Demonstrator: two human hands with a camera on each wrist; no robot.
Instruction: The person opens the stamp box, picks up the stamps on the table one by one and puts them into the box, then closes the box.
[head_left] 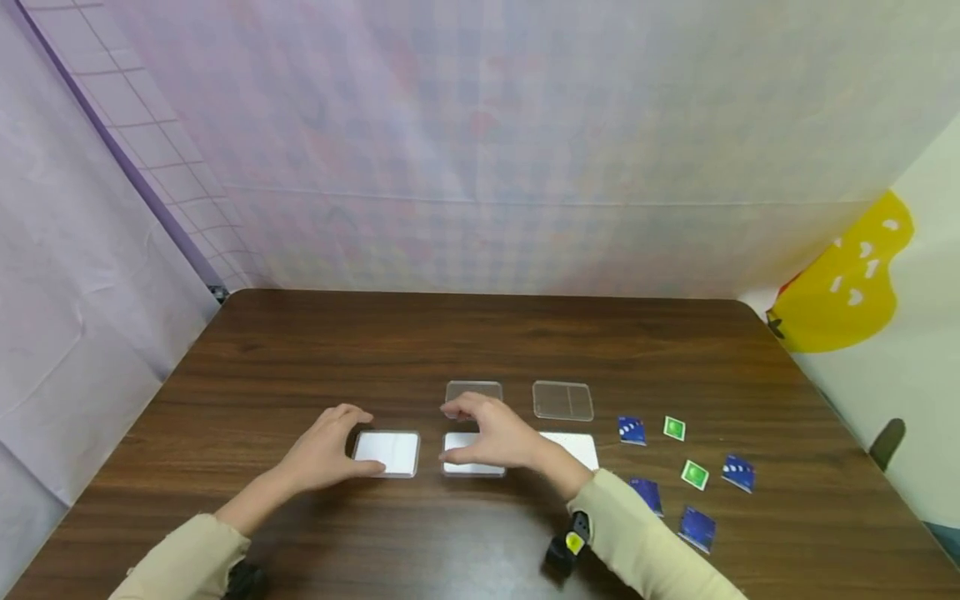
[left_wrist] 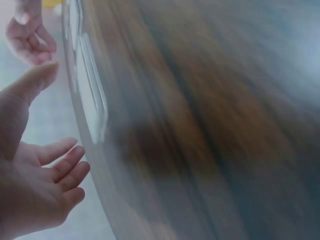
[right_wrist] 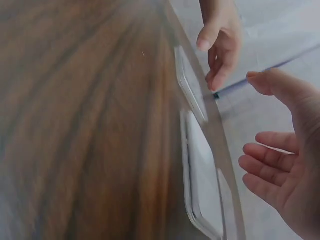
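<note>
Three flat white square pieces lie in a row on the brown table. My left hand hovers at the left edge of the left white square, thumb and fingers spread loosely around it; in the left wrist view the left hand is relaxed and holds nothing beside the square. Above the middle white square my right hand arches; in the right wrist view the right hand is relaxed, clear of the square. The third white square is partly hidden by my right forearm.
Two clear square plates lie just behind the white ones. Several small blue packets and two green ones are scattered at the right. Cloth backdrops close off the back and left; a yellow shape hangs at the right.
</note>
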